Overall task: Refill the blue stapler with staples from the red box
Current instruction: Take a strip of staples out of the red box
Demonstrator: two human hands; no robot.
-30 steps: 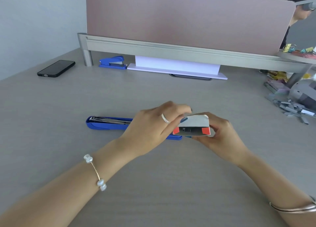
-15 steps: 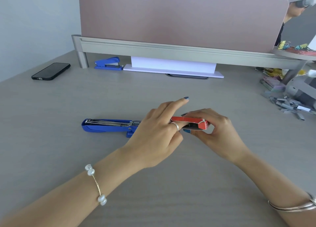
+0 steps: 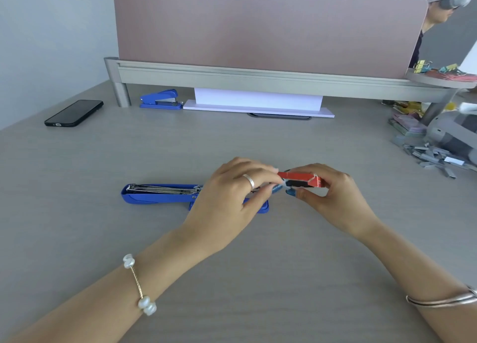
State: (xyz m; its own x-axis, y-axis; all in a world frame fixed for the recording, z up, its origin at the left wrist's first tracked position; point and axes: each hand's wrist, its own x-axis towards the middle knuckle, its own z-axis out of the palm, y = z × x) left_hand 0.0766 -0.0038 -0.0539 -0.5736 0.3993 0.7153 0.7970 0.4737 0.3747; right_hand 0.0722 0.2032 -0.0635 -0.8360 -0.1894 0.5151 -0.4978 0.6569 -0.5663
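The stapler (image 3: 157, 194) lay opened flat on the desk (image 3: 258, 278), its long axis running left to right across the view, the metal spring channel facing up on the left half. Its middle and much of its right half were hidden behind the left hand (image 3: 227, 200); only a blue edge of the base showed below the fingers. The red box (image 3: 300, 180) was held just above the desk, to the right of the stapler, long side also left to right, with its open end turned toward the left hand. The right hand (image 3: 333, 198) gripped the box, fingers over the top and thumb underneath. The left hand was pinched at the box's mouth, thumb and fingertips closed together; whether they held staples or a flap could not be made out, as that spot was small and blurred. The box's inside looked dark, its contents unclear. A ring (image 3: 249, 180) sat on the left hand, a bead bracelet (image 3: 140, 286) on the left wrist and a bangle (image 3: 444, 300) on the right, cut by the frame edge. Farther back, a second stapler (image 3: 161, 100) stood beside a white paper stack (image 3: 258, 102) under the divider (image 3: 268, 27). A phone (image 3: 74, 113) lay at far left. Loose staple strips (image 3: 436, 159) were scattered at far right, beside a grey object cropped by the frame.
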